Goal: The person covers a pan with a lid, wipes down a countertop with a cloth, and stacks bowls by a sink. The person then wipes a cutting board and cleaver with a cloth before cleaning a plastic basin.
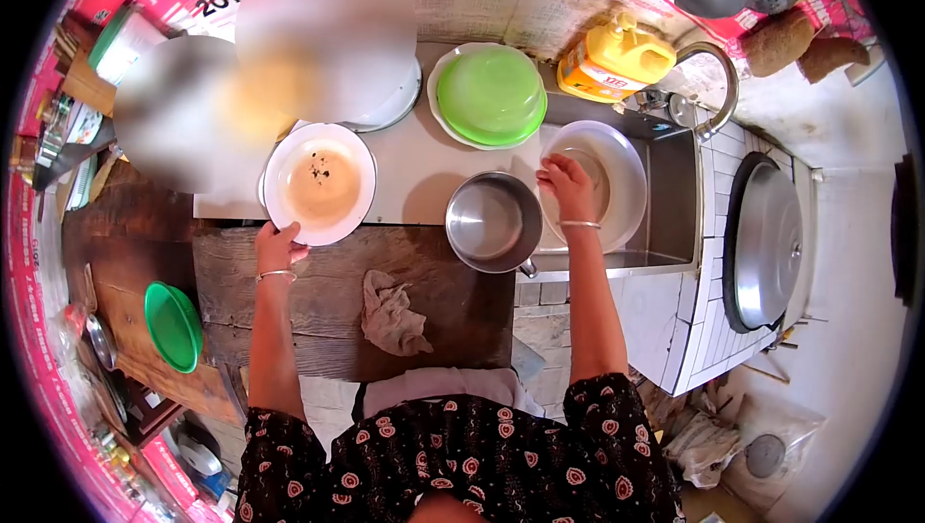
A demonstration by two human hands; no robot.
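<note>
My left hand (279,249) pinches the lower rim of a white plate (360,186) that has a brownish middle with dark specks. Over the near part of a white basin (631,197) in the sink hangs my right hand (568,186), its fingers bent together; anything between them is too small to make out. A steel pot (491,219) with a short handle stands on the counter between both hands. Behind it a green bowl (491,94) rests in a pale scalloped dish. A crumpled grey cloth (390,316) lies on the dark wooden table.
The metal sink (674,195) has a curved faucet (727,99) behind it. A yellow jug (617,60) stands at the back. At the right is a large lidded wok (771,243). A green basin (173,325) sits on the wooden table (241,282) at the left.
</note>
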